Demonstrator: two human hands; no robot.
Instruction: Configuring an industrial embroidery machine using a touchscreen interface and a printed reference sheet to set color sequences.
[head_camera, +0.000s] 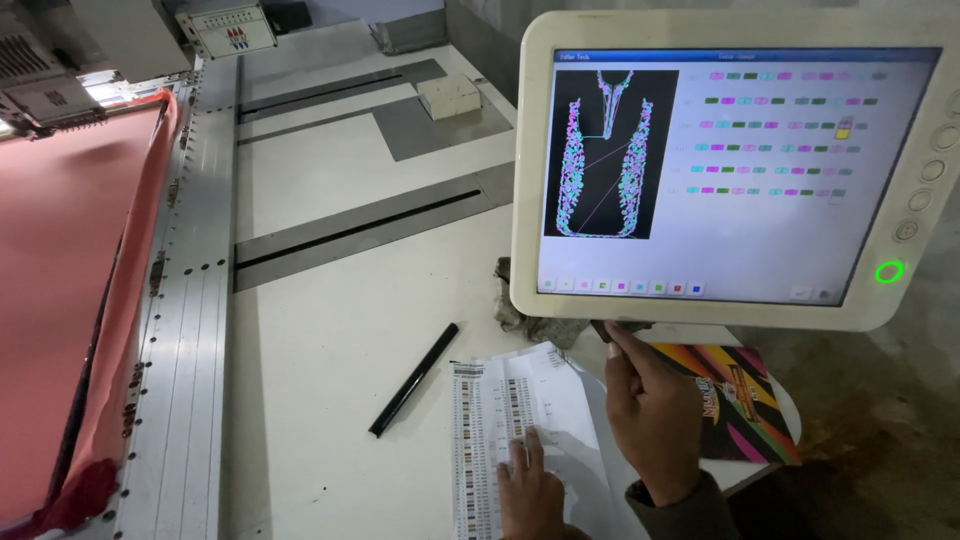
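My left hand (530, 490) lies flat on a white printed sheet (500, 420) full of small coloured rows, fingers spread, holding nothing. My right hand (650, 410) reaches up to the underside of a cream-framed monitor (720, 310), fingertips touching something dark beneath its lower edge; what it touches is hidden. The screen (730, 170) displays a colourful embroidery pattern on a black panel and rows of small coloured blocks. A black pen (414, 379) lies on the table just left of the sheet.
Pink fabric (60, 280) is stretched in a metal frame (185, 330) at left, under an embroidery machine head (50, 80). A small white box (449, 95) sits at the back. A colourful booklet (745, 400) lies at right and a crumpled grey rag (525, 315) under the monitor.
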